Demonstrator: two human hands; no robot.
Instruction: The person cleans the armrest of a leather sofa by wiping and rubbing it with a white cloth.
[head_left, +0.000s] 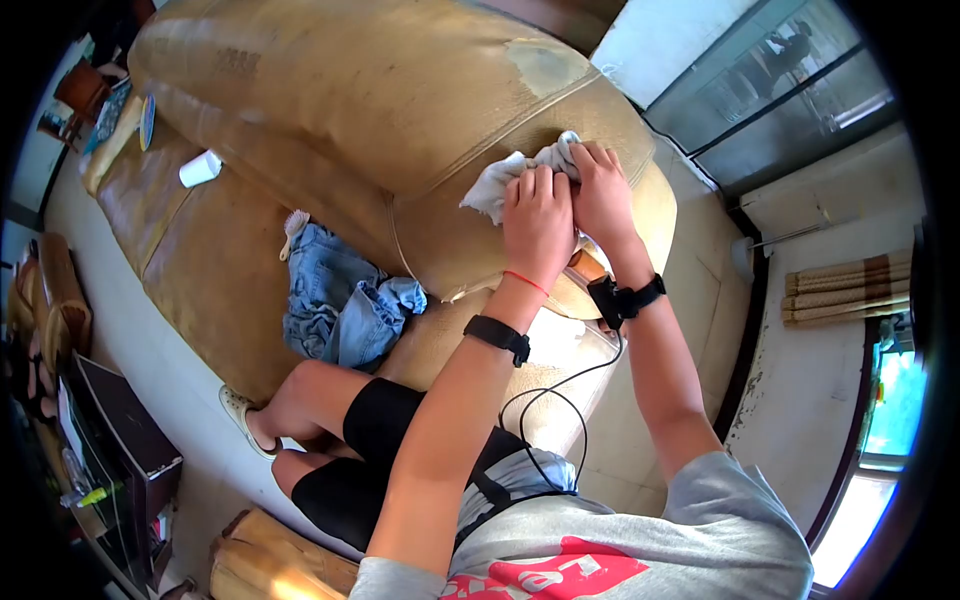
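- Your left hand (540, 225) has its fingers curled onto the whitish rag (493, 187).
- Your right hand (602, 200), just beside, clamps it on the tan sofa (450, 240).

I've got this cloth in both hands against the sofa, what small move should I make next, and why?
I'd probably spread the cloth flatter against the sofa with your left hand, keeping your right hand on it. It's bunched, with both hands close together on it, so flattening it should bring more of it onto the surface.
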